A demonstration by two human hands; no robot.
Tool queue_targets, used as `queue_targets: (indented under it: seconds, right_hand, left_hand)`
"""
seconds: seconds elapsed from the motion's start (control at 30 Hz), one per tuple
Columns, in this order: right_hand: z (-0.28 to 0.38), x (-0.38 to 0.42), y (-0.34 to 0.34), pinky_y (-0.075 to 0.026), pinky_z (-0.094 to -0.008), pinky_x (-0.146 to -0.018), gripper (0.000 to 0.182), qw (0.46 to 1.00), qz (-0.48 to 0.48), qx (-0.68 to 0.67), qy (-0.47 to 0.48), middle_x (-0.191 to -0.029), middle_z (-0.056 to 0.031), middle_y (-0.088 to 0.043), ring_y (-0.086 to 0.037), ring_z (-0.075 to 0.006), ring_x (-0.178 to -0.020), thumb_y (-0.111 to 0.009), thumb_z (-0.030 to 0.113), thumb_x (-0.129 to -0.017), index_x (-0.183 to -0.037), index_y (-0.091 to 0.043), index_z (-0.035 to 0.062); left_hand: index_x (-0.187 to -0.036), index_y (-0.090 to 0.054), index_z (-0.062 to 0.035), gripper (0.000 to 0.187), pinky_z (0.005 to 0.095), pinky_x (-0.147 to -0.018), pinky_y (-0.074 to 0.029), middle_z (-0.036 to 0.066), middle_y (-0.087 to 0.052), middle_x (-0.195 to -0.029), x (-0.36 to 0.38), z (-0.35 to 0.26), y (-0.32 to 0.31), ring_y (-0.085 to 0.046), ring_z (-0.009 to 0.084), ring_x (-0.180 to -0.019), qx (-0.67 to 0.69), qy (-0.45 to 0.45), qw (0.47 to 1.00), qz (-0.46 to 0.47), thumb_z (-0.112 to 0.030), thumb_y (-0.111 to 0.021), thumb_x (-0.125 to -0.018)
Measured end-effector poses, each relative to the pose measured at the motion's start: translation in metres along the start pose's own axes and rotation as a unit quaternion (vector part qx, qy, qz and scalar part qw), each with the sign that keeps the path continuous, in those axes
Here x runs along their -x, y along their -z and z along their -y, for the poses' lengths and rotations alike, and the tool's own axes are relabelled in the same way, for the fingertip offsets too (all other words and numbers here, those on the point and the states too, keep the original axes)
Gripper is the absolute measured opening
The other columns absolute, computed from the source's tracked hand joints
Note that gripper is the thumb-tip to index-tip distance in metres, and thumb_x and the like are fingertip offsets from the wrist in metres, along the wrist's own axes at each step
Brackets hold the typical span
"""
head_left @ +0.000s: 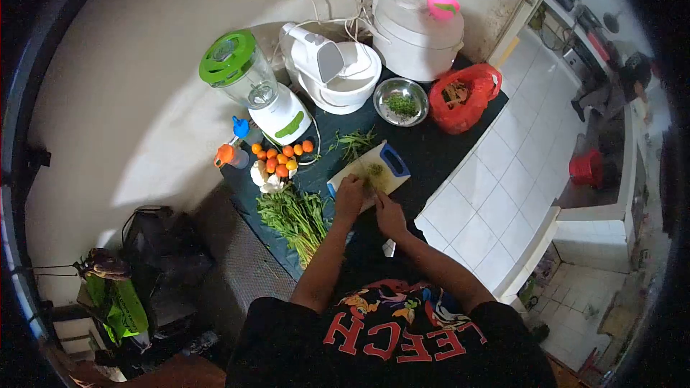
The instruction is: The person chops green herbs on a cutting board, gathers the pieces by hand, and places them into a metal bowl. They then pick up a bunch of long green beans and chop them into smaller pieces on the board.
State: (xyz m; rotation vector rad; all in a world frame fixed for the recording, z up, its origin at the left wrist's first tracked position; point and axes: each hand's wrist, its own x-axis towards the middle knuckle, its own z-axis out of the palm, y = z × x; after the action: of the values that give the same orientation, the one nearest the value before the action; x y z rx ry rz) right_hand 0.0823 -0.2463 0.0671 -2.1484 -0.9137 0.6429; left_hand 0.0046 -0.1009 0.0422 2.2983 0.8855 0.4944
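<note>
Chopped greens (375,170) are gathered on cutting board (389,181), apparently steadied by left hand (350,195) at seven o'clock, right hand (389,215) placed at five; whether either grip is closed cannot be told.

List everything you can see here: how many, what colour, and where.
Blender: one, white and green, back left
Mixer: one, white and grey, right of blender
Lidded pot: one, white, back right
Pink bowl: one, on the lid
Metal bowl: one, silver, chopped greens inside
Bag: one, red, beside metal bowl
Capped containers: two, orange and blue, left edge
Tomatoes: about a dozen, orange-red, before blender
White bulbs: several, below tomatoes
Leafy bunch: one, green, front left
Sprigs: small heap, green, behind board
Cutting board: one, pale with blue ends, front
Tabletop: one, dark, beneath
Bucket: one, red, far right
Left hand: one, on board
Right hand: one, at board's near edge
</note>
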Motion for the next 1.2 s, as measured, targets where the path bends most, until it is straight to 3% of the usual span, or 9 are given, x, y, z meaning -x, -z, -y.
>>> queue_targets:
  seconds: [0.07, 0.13, 0.33, 0.43, 0.53, 0.6, 0.7, 0.83, 1.2]
  right_hand:
    - [-0.002, 0.01, 0.004, -0.055, -0.0561, -0.087, 0.04, 1.0, 0.018, 0.004, -0.021, -0.109, -0.0295, -0.071, -0.069, -0.0501, -0.098, -0.05, 0.025, -0.107, -0.141, -0.059, 0.0068]
    - [0.001, 0.007, 0.006, -0.055, -0.0567, -0.086, 0.04, 0.999, 0.027, 0.007, -0.025, -0.105, -0.0297, -0.071, -0.069, -0.0501, -0.096, -0.05, 0.026, -0.107, -0.142, -0.059, 0.0071]
    - [-0.006, 0.016, 0.002, -0.056, -0.0559, -0.083, 0.042, 0.996, 0.036, 0.068, -0.054, -0.096, -0.0289, -0.072, -0.07, -0.0483, -0.089, -0.051, 0.026, -0.107, -0.144, -0.058, 0.0066]
    - [-0.007, -0.002, -0.006, -0.057, -0.0555, -0.083, 0.042, 0.995, 0.024, 0.085, -0.037, -0.098, -0.0286, -0.072, -0.071, -0.0477, -0.089, -0.049, 0.025, -0.108, -0.145, -0.056, 0.0061]
    - [-0.003, -0.004, -0.006, -0.054, -0.0616, -0.087, 0.043, 0.998, 0.032, 0.033, -0.034, -0.102, -0.027, -0.072, -0.069, -0.0502, -0.095, -0.046, 0.029, -0.108, -0.148, -0.052, 0.0133]
    - [0.002, 0.005, -0.003, -0.054, -0.0539, -0.094, 0.043, 0.997, 0.038, 0.051, -0.033, -0.119, -0.031, -0.069, -0.069, -0.0476, -0.106, -0.048, 0.025, -0.108, -0.145, -0.055, 0.0042]
    - [0.017, 0.02, 0.012, -0.053, -0.0526, -0.099, 0.044, 0.994, 0.064, 0.004, -0.086, -0.128, -0.0316, -0.065, -0.066, -0.0478, -0.114, -0.049, 0.025, -0.108, -0.144, -0.055, 0.001]
    - [0.015, 0.01, 0.004, -0.053, -0.0523, -0.099, 0.044, 0.995, 0.065, 0.002, -0.075, -0.127, -0.0317, -0.066, -0.066, -0.0482, -0.113, -0.051, 0.026, -0.107, -0.141, -0.056, -0.0014]
    - [0.0, 0.008, -0.01, -0.056, -0.0555, -0.078, 0.035, 1.0, -0.013, 0.002, -0.001, -0.102, -0.0327, -0.069, -0.068, -0.0513, -0.093, -0.053, 0.021, -0.106, -0.13, -0.062, -0.0018]
  left_hand:
    - [-0.103, -0.074, -0.0014, 0.02, 0.0458, -0.087, -0.055, 0.018, -0.067, -0.102, 0.013, 0.002, -0.004, -0.064, 0.0373, -0.103, 0.073, 0.055, 0.996, 0.021, -0.007, -0.063, -0.087]
    - [-0.106, -0.074, -0.0016, 0.023, 0.0448, -0.089, -0.055, 0.016, -0.068, -0.106, 0.004, 0.013, -0.011, -0.065, 0.037, -0.104, -0.054, -0.068, 0.996, -0.015, -0.007, -0.062, -0.088]
    - [-0.112, -0.075, -0.0033, 0.028, 0.044, -0.092, -0.055, 0.016, -0.07, -0.11, 0.006, 0.014, -0.016, -0.065, 0.0367, -0.106, -0.023, -0.039, 0.999, -0.011, -0.008, -0.061, -0.089]
    - [-0.11, -0.076, -0.0034, 0.026, 0.0445, -0.091, -0.056, 0.016, -0.07, -0.109, 0.005, 0.015, -0.014, -0.066, 0.0366, -0.106, -0.04, -0.038, 0.999, -0.001, -0.009, -0.062, -0.089]
    - [-0.11, -0.076, -0.0036, 0.026, 0.0453, -0.089, -0.056, 0.016, -0.071, -0.108, 0.003, 0.016, -0.01, -0.067, 0.0364, -0.104, -0.027, -0.053, 0.998, -0.004, -0.009, -0.063, -0.088]
    - [-0.109, -0.076, -0.0036, 0.026, 0.0452, -0.088, -0.056, 0.015, -0.071, -0.107, 0.004, 0.007, -0.002, -0.068, 0.0364, -0.103, -0.01, -0.043, 0.999, -0.001, -0.008, -0.063, -0.088]
    - [-0.107, -0.075, -0.003, 0.024, 0.0452, -0.085, -0.057, 0.015, -0.07, -0.105, 0.002, 0.007, -0.003, -0.068, 0.0364, -0.099, -0.018, -0.044, 0.999, 0.002, -0.007, -0.063, -0.087]
    - [-0.102, -0.073, -0.0015, 0.018, 0.0454, -0.082, -0.057, 0.015, -0.069, -0.103, 0.004, 0.015, -0.01, -0.068, 0.0368, -0.095, 0.009, -0.082, 0.995, -0.058, -0.007, -0.063, -0.088]
    - [-0.101, -0.072, -0.0012, 0.016, 0.0474, -0.087, -0.054, 0.018, -0.066, -0.101, 0.006, 0.012, -0.009, -0.066, 0.0389, -0.1, 0.025, -0.026, 0.999, -0.031, -0.009, -0.065, -0.089]
